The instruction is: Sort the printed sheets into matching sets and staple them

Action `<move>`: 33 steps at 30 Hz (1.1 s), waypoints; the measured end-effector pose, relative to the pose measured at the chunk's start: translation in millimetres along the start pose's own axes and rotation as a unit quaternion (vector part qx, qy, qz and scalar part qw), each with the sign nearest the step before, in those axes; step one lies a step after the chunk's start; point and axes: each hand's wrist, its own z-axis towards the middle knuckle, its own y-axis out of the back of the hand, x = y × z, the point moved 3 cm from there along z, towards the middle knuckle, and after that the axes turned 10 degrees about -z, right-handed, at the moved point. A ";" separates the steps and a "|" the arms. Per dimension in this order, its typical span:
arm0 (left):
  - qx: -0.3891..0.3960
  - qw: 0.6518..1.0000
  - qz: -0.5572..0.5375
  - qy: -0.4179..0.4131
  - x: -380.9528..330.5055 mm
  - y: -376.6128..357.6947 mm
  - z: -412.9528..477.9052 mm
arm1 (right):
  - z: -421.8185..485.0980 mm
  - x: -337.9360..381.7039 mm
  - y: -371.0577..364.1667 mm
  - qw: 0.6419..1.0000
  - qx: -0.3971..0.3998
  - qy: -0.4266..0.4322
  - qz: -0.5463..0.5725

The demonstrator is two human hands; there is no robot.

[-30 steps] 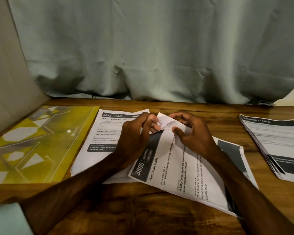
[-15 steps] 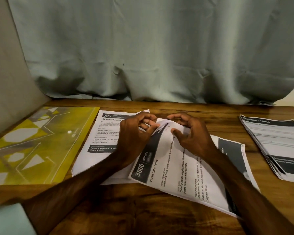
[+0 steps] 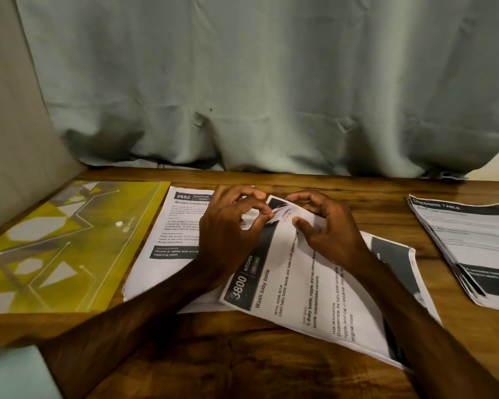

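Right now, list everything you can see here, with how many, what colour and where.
table: one, brown wood, under everything.
curtain: one, grey-green, hanging behind the table.
folder: one, yellow with grey and white shapes, far left on the table.
Screen Cleaning sheet: at least one, white with black header, left of centre, partly under the left arm.
Wash baby bottle sheets: more than one, white with black bands, centre, lying askew.
paper stack: one, sheet count unclear, white and black, right edge.
pale object: one, light blue-green, bottom left corner; cannot tell what.
left hand: one, pinches the far corner of the Wash baby bottle sheets.
right hand: one, fingers curled at the same corner, thumb on the paper.
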 end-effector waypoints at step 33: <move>0.061 0.995 -0.071 0.016 -3.1 -4.6 -2.2 | -0.6 -1.9 2.0 1.000 0.003 0.006 -0.003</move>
